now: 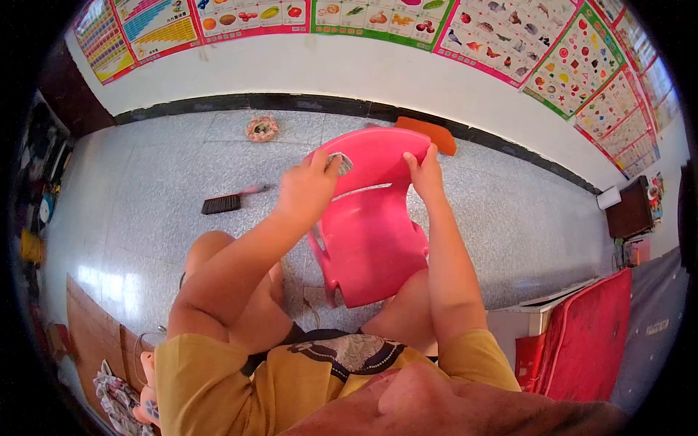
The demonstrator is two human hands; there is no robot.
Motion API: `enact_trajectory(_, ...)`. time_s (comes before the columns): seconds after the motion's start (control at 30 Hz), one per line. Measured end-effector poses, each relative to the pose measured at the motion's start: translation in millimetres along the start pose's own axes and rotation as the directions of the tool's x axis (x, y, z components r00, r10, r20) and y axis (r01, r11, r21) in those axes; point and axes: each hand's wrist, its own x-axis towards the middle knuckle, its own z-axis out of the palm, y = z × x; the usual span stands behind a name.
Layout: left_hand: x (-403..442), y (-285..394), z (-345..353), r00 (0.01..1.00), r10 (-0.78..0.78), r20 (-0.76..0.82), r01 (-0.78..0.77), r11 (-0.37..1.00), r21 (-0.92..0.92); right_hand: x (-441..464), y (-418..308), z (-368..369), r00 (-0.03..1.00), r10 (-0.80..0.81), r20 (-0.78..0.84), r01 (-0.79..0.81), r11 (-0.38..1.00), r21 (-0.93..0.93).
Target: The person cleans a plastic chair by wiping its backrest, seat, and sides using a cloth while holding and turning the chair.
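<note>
A small pink plastic chair [374, 232] stands between my knees, its backrest away from me and its seat edge toward me. Near an oval opening in the upper left of the backrest is my left hand [307, 190], its fingers bent over the left edge. Greyish speckles show through that opening; whether anything small lies under those fingers I cannot make out. At the upper right corner of the backrest, my right hand [427, 173] grips the rim, thumb on the near face and the other fingers behind.
On the floor to the left lies a dark-bristled brush [222, 204]. Farther off sit a round patterned ring [262, 129] and an orange object [436, 135] by the wall. A red padded panel [589, 338] is close on my right, flattened cardboard [94, 330] on my left.
</note>
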Motion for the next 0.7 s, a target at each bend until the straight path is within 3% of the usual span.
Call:
enact_trajectory(0.07,-4.6,4.0,7.7,0.998,0.038,0.055,-0.043,0.995,0.094,0.5,-0.9,0.6,1.000,0.004,-0.003,-0.004,1.000,-0.023)
enact_trajectory(0.17,-17.8,17.6,28.1,0.934,-0.006,0.358,-0.048,0.989,0.142,-2.4,-3.8,-0.7,0.999,0.038,0.006,-0.038,0.999,-0.027)
enact_trajectory(0.27,-21.3,27.4,32.4,0.846,-0.027,0.532,-0.071,0.984,0.162,-0.4,0.3,0.0,1.000,0.001,0.000,-0.001,0.999,-0.033)
enact_trajectory(0.37,-16.5,22.3,29.9,0.966,0.062,0.251,-0.075,0.996,0.040,-0.8,0.9,-0.7,0.999,-0.043,-0.019,0.043,0.999,-0.018)
enact_trajectory(0.47,0.2,12.1,10.2,0.997,0.062,0.044,-0.058,0.994,-0.088,-1.1,-0.2,-0.1,1.000,-0.017,-0.020,0.017,1.000,-0.016)
enact_trajectory(0.57,2.7,5.8,5.8,0.998,-0.003,0.065,0.006,0.999,-0.043,-1.1,-2.9,0.3,1.000,0.025,-0.001,-0.025,0.999,-0.027)
enact_trajectory(0.7,-6.7,16.7,17.2,0.972,0.006,0.236,-0.032,0.994,0.106,-0.7,-1.5,-0.4,1.000,0.000,-0.002,0.000,0.999,-0.039)
